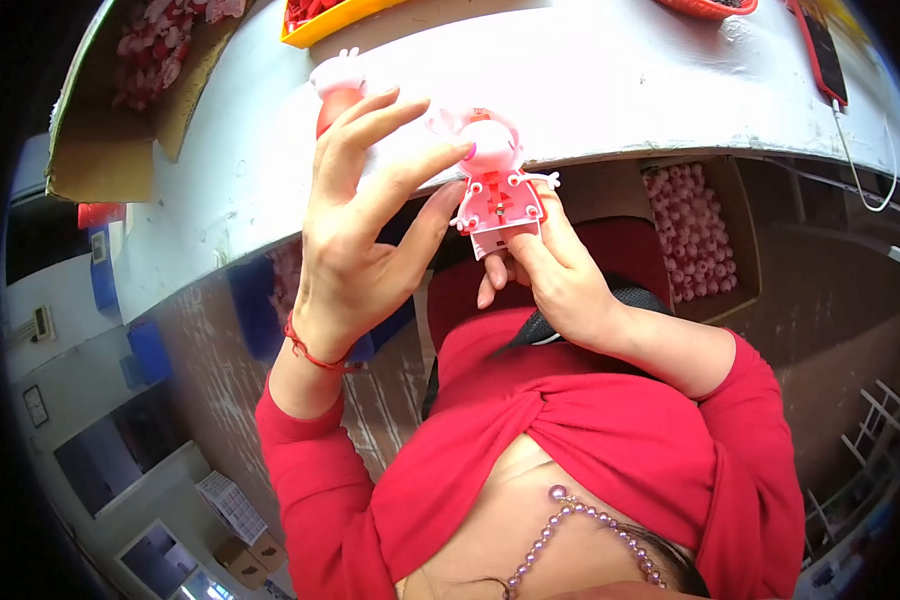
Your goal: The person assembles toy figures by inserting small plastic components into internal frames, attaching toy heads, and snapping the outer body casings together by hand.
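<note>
My right hand (pixel 567 277) grips a half-assembled pink and red plastic toy figure (pixel 500 203) by its lower end, just off the table edge. The figure's back is open, showing red inner parts, pegs and a small metal piece. It has a pale round head and white hands at its sides. My left hand (pixel 362 205) is raised beside it with the fingers spread. Its index fingertip is at the figure's head and its thumb is close to the body; whether they touch cannot be made out. Behind the left hand stands another pink and red toy figure (pixel 339 92), partly hidden.
The white table (pixel 610 90) stretches ahead. At its far side are a yellow tray (pixel 342 22) of red parts, a red basket (pixel 705 6) and a phone (pixel 823 55) on a white cable. Cardboard boxes (pixel 100 165) of pink parts stand left and below right (pixel 738 262).
</note>
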`<state>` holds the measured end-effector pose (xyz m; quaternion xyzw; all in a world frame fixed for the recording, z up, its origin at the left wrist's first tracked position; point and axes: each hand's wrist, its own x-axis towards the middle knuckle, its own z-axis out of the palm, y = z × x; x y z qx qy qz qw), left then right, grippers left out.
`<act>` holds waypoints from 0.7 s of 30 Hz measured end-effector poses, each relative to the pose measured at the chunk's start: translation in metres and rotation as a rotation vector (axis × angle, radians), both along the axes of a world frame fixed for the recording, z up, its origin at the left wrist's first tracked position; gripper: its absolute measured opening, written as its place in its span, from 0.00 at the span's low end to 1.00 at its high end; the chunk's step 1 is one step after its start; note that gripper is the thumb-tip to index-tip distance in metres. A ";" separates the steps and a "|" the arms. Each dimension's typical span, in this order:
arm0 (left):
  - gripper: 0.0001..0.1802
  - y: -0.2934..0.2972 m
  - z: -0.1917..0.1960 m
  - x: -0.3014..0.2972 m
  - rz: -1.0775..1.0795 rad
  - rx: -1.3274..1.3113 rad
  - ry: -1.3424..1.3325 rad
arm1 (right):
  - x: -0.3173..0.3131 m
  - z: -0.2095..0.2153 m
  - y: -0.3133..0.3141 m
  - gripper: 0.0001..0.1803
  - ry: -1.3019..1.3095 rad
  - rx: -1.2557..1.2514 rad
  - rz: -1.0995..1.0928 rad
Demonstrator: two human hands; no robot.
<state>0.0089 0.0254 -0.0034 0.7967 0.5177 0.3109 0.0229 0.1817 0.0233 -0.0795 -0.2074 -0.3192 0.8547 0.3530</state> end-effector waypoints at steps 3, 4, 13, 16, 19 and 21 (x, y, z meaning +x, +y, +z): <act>0.17 0.006 -0.006 -0.003 0.008 -0.012 0.011 | -0.001 0.002 0.000 0.16 -0.035 0.012 0.016; 0.17 0.007 -0.009 -0.004 0.006 -0.017 0.008 | -0.001 0.000 -0.001 0.17 -0.043 0.025 0.021; 0.16 0.010 -0.013 -0.006 0.022 -0.031 -0.008 | -0.006 0.006 0.001 0.17 -0.043 -0.038 -0.011; 0.17 0.004 -0.007 -0.001 0.020 0.047 -0.037 | -0.005 0.003 0.001 0.18 0.008 -0.066 0.025; 0.17 0.000 -0.005 0.006 -0.049 -0.002 -0.065 | -0.006 0.003 0.001 0.17 0.003 -0.040 -0.015; 0.16 -0.001 -0.006 0.004 -0.052 -0.006 -0.032 | -0.005 0.003 0.000 0.17 0.030 -0.049 -0.005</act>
